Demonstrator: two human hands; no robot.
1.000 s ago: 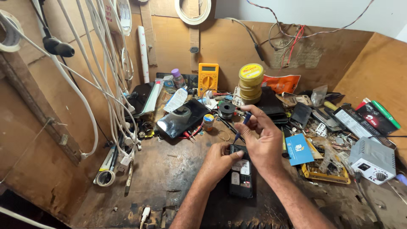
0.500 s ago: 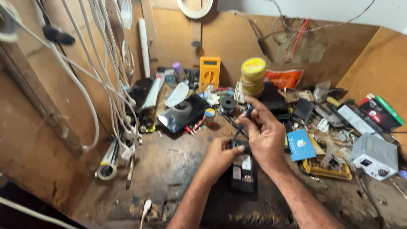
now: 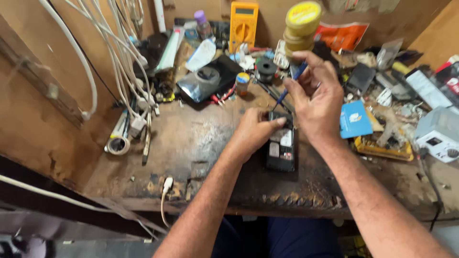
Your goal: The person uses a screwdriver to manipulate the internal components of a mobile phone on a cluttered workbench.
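Note:
A small black phone (image 3: 281, 149) with its back off lies on the worn wooden bench (image 3: 201, 143), inner parts showing. My left hand (image 3: 256, 131) rests on the phone's upper left edge and pins it down with the fingertips. My right hand (image 3: 313, 98) hovers just above the phone's top end and pinches a thin blue-handled screwdriver (image 3: 289, 88), its tip pointing down at the phone's upper part. The exact spot under the tip is hidden by my fingers.
A yellow multimeter (image 3: 243, 24) leans against the back wall beside stacked yellow tins (image 3: 301, 26). White cables (image 3: 119, 57) hang at the left. A blue card (image 3: 355, 119), a yellow tray (image 3: 382, 148) and a white box (image 3: 440, 136) crowd the right side.
The camera has dropped closer to the bench. My right hand with the screwdriver has come down nearer the phone's top; my left hand stays on the phone.

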